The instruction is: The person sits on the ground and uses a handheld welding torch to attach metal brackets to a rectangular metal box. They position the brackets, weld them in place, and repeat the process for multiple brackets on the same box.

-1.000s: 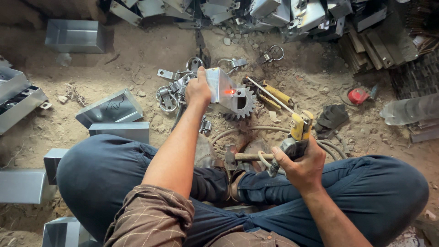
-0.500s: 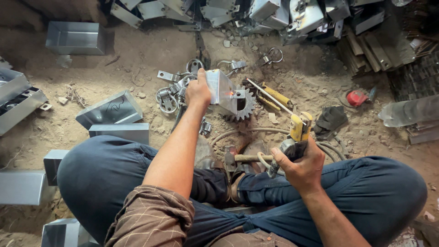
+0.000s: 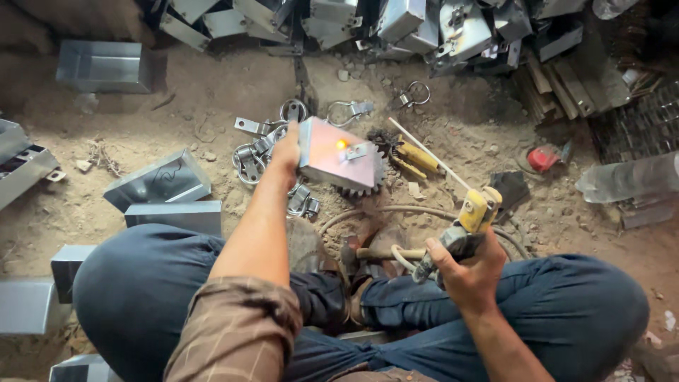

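Sandy ground (image 3: 212, 92) strewn with folded metal boxes (image 3: 163, 180) surrounds the seated person. Little differs from half a second ago: both hands keep their places. A glowing spot marks the metal box (image 3: 332, 159), which hides most of a gear (image 3: 371, 185) beneath. Left hand (image 3: 286, 152), arm outstretched, grips the box's left edge. Right hand (image 3: 470, 272) is clenched around the yellow-tipped electrode holder (image 3: 470, 216), its rod (image 3: 424, 152) pointing far-left.
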